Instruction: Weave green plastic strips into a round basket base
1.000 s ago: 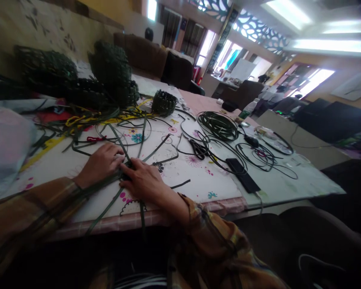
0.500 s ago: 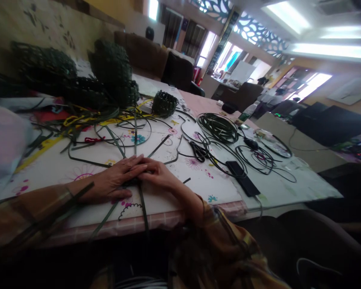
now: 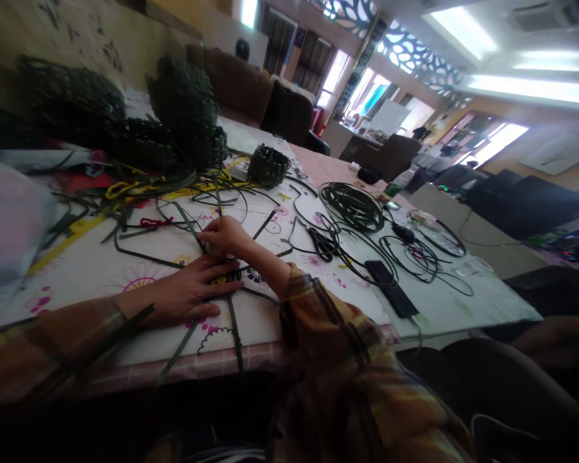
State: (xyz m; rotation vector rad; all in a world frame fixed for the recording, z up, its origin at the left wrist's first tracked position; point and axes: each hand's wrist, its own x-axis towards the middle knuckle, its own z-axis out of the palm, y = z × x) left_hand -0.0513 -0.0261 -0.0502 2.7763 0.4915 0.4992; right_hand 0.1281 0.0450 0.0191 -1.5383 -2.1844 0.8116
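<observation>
Dark green flat weaving strips [image 3: 235, 337] spread out like spokes over the flowered white tablecloth [image 3: 265, 315], some reaching past the front edge. Where they cross is a small woven centre [image 3: 232, 276]. My left hand [image 3: 186, 289] lies flat on it with the fingers spread, pressing it to the table. Just beyond, my right hand [image 3: 226, 236] is closed, thumb and fingers pinching a green strip [image 3: 187, 220] that runs away up the table. Its fingertips are partly hidden. One more strip [image 3: 135, 321] lies across my left sleeve.
Black scissors [image 3: 322, 244] and a coil of green strip [image 3: 352, 206] lie to the right, near a dark phone-like slab [image 3: 390, 289]. Behind stand a small woven basket [image 3: 269, 165] and larger ones [image 3: 183, 96]. A plastic bag [image 3: 12, 225] is at the left.
My right hand has moved off my left fingers, away from me, and closed on a strip. The left fingers now spread, uncovering the woven centre. The view has shifted slightly.
</observation>
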